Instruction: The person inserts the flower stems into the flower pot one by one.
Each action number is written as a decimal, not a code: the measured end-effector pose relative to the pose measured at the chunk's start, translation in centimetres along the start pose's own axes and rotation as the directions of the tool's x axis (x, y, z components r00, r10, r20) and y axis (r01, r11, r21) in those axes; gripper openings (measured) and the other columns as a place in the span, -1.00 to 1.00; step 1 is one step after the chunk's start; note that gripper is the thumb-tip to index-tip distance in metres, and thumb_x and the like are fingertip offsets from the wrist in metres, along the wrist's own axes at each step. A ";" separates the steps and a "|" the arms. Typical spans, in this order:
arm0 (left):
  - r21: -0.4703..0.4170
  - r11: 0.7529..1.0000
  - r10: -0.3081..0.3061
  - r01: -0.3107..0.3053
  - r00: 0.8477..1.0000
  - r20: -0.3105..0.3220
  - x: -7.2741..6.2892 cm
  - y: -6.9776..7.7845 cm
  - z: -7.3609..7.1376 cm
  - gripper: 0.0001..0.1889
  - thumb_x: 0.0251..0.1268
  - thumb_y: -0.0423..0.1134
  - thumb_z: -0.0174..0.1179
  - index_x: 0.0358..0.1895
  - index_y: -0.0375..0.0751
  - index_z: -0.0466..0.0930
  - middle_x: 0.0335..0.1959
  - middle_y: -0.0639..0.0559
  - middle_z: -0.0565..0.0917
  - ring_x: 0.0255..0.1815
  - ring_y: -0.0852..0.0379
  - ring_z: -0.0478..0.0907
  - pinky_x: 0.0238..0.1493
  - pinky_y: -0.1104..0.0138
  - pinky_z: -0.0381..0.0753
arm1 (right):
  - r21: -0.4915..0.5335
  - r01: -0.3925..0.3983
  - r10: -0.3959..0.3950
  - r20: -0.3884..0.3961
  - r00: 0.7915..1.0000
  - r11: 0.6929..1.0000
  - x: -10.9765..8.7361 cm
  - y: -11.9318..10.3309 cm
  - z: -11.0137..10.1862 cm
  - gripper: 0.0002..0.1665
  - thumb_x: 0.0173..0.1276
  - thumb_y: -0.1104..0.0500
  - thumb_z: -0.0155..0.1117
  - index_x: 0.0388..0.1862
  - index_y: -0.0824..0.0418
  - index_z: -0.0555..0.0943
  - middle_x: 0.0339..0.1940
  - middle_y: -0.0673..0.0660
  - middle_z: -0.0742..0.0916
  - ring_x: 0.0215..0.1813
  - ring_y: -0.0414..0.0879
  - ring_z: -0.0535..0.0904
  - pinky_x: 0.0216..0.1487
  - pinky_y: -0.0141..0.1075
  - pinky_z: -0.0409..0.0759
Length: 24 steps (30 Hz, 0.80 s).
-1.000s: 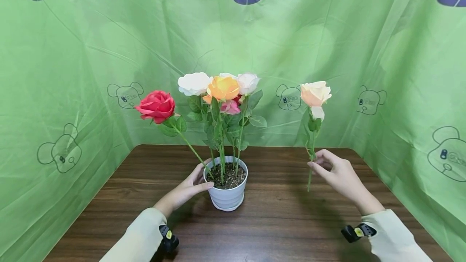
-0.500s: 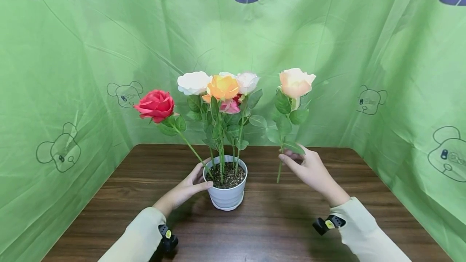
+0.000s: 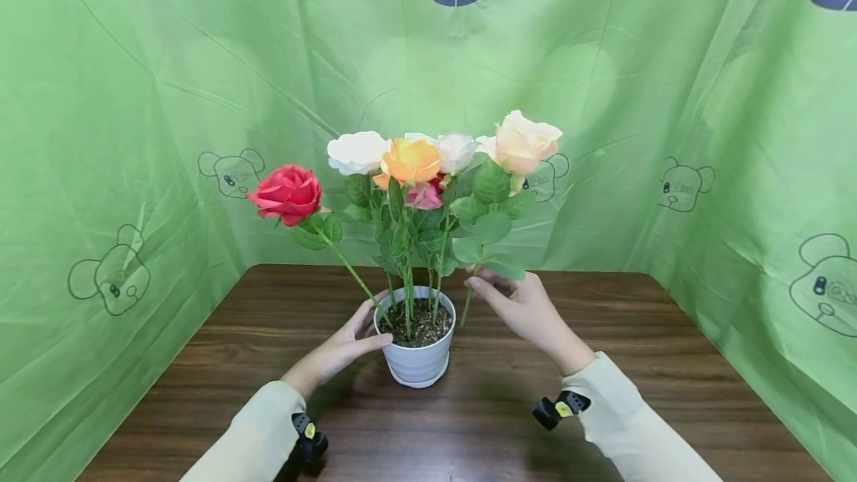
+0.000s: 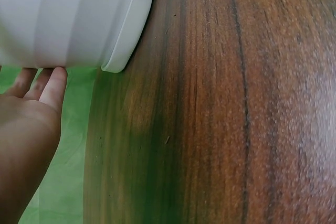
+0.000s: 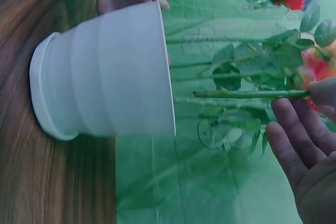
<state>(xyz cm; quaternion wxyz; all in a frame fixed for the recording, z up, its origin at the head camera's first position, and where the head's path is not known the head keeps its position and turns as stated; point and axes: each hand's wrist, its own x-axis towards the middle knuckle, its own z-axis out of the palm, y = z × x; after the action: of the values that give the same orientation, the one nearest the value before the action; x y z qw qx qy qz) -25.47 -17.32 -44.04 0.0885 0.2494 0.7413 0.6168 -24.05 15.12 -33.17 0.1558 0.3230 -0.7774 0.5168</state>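
Note:
A white flowerpot (image 3: pixel 416 364) filled with dark soil stands on its saucer, with several artificial roses rising from it. My left hand (image 3: pixel 338 352) holds the pot's left side, thumb at the front rim; in the left wrist view its fingertips (image 4: pixel 55 85) touch the pot wall. To the right of the pot, my right hand (image 3: pixel 525 311) pinches the stem of a peach rose (image 3: pixel 525 141) between thumb and fingers. The cut end of that stem (image 5: pixel 236 94) hangs just outside and above the pot's right rim in the head view. Its leaves overlap the potted flowers.
A red rose (image 3: pixel 288 195) leans out over the left rim. White roses (image 3: pixel 358 152), an orange rose (image 3: pixel 411 161) and a pink one (image 3: pixel 424 196) crowd the pot's middle. The brown wooden table (image 3: pixel 234 415) is enclosed by a green printed cloth (image 3: pixel 602 95).
My right hand has carried the peach rose leftward, from the right side of the table to beside the pot, and the bloom has turned. My left hand and the pot have stayed put.

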 end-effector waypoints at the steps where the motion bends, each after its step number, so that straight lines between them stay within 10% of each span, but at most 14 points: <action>1: -0.004 1.000 0.000 0.000 1.000 0.002 0.0 0.0 0.0 -0.15 0.44 -0.23 0.20 0.63 -0.01 -0.14 0.60 -0.18 0.05 0.57 -0.22 -0.05 0.49 -0.08 -0.02 | 0.003 0.007 -0.007 0.003 1.000 1.000 0.1 0.0 0.3 -0.86 0.47 0.23 0.27 -0.08 0.24 0.70 -0.21 0.05 0.79 -0.19 -0.03 0.74 -0.11 -0.25 0.69; 24: -0.028 0.999 0.018 -0.018 1.000 0.019 0.1 -0.3 -0.1 -0.17 0.46 -0.24 0.18 0.63 -0.03 -0.13 0.60 -0.19 0.04 0.57 -0.22 -0.05 0.47 -0.10 0.03 | 0.059 0.016 -0.019 0.051 0.999 0.998 0.9 2.4 6.0 -0.81 0.48 0.18 0.28 -0.07 0.27 0.71 -0.21 0.20 0.78 -0.18 -0.01 0.72 -0.12 -0.26 0.69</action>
<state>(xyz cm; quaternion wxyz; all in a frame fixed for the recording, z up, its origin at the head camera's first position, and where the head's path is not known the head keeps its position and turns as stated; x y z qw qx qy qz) -25.69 -17.34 -44.31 0.0934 0.2606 0.7294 0.6255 -25.74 9.98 -36.84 0.1306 0.3475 -0.7627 0.5296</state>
